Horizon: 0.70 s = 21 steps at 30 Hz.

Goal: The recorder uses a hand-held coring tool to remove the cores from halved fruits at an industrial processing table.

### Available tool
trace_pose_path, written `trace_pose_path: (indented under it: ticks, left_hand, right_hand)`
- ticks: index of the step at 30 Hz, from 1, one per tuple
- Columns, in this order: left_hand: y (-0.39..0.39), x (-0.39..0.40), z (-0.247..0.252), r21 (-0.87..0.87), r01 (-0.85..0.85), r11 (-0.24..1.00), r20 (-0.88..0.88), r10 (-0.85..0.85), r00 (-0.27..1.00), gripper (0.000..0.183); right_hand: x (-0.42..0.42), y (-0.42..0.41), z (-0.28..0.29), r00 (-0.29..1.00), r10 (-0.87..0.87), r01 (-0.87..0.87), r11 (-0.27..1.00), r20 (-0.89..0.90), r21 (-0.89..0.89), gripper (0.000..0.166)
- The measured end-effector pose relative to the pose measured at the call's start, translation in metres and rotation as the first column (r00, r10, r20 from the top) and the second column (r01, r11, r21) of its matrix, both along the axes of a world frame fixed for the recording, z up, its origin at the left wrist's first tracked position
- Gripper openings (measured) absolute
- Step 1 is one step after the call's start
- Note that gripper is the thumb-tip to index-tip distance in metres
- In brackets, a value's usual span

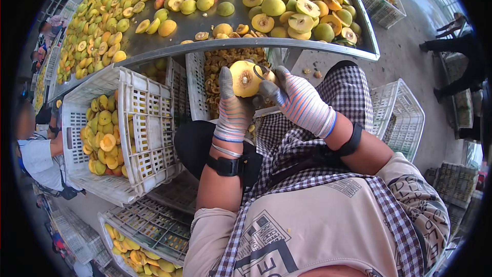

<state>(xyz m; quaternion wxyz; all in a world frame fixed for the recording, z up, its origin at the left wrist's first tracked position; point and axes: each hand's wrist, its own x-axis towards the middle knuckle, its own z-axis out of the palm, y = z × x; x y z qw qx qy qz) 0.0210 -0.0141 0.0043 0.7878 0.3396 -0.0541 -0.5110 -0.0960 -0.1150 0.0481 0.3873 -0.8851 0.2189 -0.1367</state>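
Observation:
My left hand [233, 113], in a striped knit glove with grey fingertips, holds a halved yellow stone fruit [240, 75] with its cut face up. A brown ring surrounds a pale spot at the middle of that face. In my right hand [305, 102], gloved the same way, is a small tool with a curved, loop-like dark blade [257, 71] and what looks like a wooden handle [271, 76]. The blade lies at the right edge of the cut face; whether it touches is unclear. Below both hands, a white crate [196, 84] holds brownish fruit scraps [221, 61].
A metal-rimmed table [238, 44] stands ahead, heaped with fruit halves [307, 7]. On my left is a tilted white plastic crate [148, 123] of fruit; another crate [146, 215] lies behind it. At right stands a white crate [403, 115]. People work at far left and right.

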Motion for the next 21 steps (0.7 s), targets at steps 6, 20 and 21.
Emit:
trace_pose_path:
  ticks: [6, 20, 21]
  left_hand:
    - [-0.002, 0.001, -0.003, -0.009, -0.132, 0.991, 0.020, 0.132, 0.991, 0.068]
    - [0.000, -0.010, 0.005, -0.030, -0.249, 0.968, 0.278, 0.247, 0.928, 0.059]
    - [0.000, -0.009, 0.002, -0.045, -0.264, 0.964, 0.303, 0.265, 0.915, 0.059]
  right_hand:
    - [0.020, 0.008, 0.020, 0.974, 0.045, -0.066, 0.994, -0.222, -0.089, 0.039]
    - [0.024, 0.020, -0.004, 0.986, 0.004, -0.041, 0.975, -0.165, -0.217, 0.029]
    - [0.024, 0.022, -0.008, 0.994, -0.001, -0.026, 0.972, -0.112, -0.232, 0.030]
